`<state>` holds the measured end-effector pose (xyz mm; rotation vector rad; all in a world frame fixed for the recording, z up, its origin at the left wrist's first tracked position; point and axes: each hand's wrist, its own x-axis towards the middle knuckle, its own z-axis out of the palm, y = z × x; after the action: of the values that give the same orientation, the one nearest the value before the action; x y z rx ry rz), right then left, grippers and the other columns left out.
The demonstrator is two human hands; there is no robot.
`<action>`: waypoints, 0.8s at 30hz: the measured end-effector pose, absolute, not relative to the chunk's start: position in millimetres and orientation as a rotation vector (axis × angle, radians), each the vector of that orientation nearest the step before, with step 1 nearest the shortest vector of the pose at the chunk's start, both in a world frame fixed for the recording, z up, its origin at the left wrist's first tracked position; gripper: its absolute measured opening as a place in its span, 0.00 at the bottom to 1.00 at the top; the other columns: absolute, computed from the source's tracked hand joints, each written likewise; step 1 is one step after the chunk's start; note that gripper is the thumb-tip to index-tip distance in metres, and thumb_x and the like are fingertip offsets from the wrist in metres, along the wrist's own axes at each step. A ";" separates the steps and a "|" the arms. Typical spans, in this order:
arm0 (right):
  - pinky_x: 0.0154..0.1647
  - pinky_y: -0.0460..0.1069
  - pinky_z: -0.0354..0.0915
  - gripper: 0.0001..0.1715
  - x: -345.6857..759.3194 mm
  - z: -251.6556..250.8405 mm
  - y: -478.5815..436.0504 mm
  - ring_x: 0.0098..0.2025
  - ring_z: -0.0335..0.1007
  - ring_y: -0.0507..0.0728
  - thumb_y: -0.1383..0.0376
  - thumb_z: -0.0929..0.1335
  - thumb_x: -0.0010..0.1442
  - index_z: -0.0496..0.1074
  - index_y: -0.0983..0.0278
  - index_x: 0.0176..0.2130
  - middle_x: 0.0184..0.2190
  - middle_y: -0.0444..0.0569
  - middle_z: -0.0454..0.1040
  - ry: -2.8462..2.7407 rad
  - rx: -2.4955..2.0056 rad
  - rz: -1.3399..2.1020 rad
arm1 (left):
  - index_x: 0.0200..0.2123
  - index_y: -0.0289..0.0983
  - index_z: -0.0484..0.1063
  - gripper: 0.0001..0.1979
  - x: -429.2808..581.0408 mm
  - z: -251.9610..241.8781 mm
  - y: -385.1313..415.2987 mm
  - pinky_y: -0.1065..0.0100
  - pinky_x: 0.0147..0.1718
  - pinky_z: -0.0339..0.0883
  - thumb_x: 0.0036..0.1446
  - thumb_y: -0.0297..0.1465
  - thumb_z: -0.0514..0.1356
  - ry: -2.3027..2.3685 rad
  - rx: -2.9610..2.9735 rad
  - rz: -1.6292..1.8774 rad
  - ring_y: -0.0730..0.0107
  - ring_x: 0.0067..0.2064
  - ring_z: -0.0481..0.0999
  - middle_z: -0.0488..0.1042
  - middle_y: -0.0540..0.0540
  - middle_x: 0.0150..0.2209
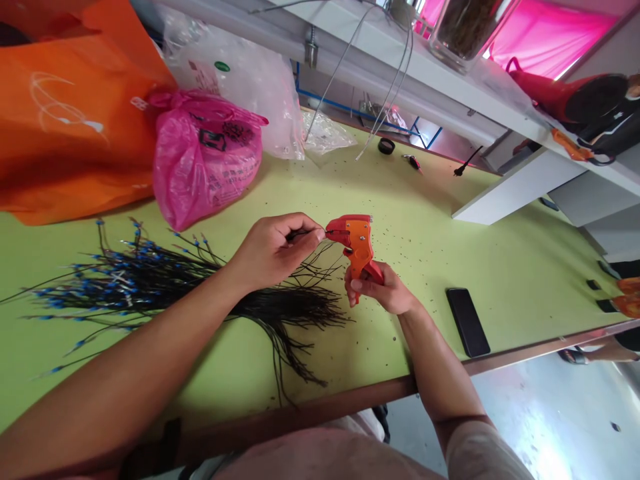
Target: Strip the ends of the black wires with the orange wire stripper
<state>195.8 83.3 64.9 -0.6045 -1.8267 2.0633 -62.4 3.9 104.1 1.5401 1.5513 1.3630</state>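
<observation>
My right hand (pixel 377 287) is wrapped round the handles of a red and orange wire stripper (pixel 359 241), held above the table with its jaws facing left. Pinched in the fingers of my left hand (pixel 277 250) is a thin black wire (pixel 326 232), whose end reaches the stripper's jaws. How deep it sits in them I cannot tell. Under my left forearm lies a big bundle of black wires (pixel 285 305). Many of those wires carry blue ends (pixel 117 273) on the left side.
A pink plastic bag (pixel 207 160), an orange bag (pixel 75 120) and a clear plastic bag (pixel 240 73) stand at the back left. A black phone (pixel 468 322) lies near the front edge. Tiny dark scraps dot the green tabletop (pixel 420 200). A white shelf (pixel 450 87) spans the back.
</observation>
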 end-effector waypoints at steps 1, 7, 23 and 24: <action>0.37 0.52 0.77 0.25 196.2 64.2 83.9 0.32 0.78 0.54 0.47 0.81 0.67 0.76 0.63 0.44 0.32 0.44 0.78 -1.821 -0.603 2.073 | 0.34 0.39 0.80 0.14 -62.4 104.3 4.0 0.71 0.22 0.54 0.62 0.43 0.66 1.555 1.541 1.362 0.74 0.23 0.59 0.64 0.55 0.20; 0.41 0.53 0.77 0.25 198.8 61.1 87.8 0.37 0.81 0.55 0.50 0.82 0.66 0.78 0.65 0.50 0.36 0.48 0.82 -1.794 -0.526 2.134 | 0.33 0.37 0.80 0.14 -62.9 104.7 4.6 0.71 0.23 0.56 0.62 0.42 0.65 1.531 1.546 1.375 0.75 0.23 0.61 0.65 0.55 0.21; 0.39 0.52 0.78 0.23 202.3 64.7 89.7 0.34 0.80 0.54 0.53 0.82 0.66 0.79 0.65 0.50 0.34 0.46 0.81 -1.824 -0.550 2.117 | 0.33 0.38 0.81 0.13 -62.3 106.4 1.9 0.69 0.22 0.51 0.62 0.41 0.66 1.541 1.513 1.355 0.75 0.22 0.57 0.65 0.55 0.20; 0.38 0.51 0.77 0.22 201.1 64.6 88.7 0.33 0.79 0.54 0.52 0.82 0.66 0.79 0.64 0.48 0.33 0.45 0.80 -1.827 -0.556 2.099 | 0.33 0.38 0.81 0.12 -62.2 106.2 1.7 0.69 0.22 0.51 0.62 0.41 0.66 1.540 1.517 1.364 0.75 0.22 0.56 0.64 0.55 0.20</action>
<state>201.1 88.7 64.6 -0.5563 -1.8272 2.0988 -62.2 1.7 106.2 1.5170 1.5404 1.3635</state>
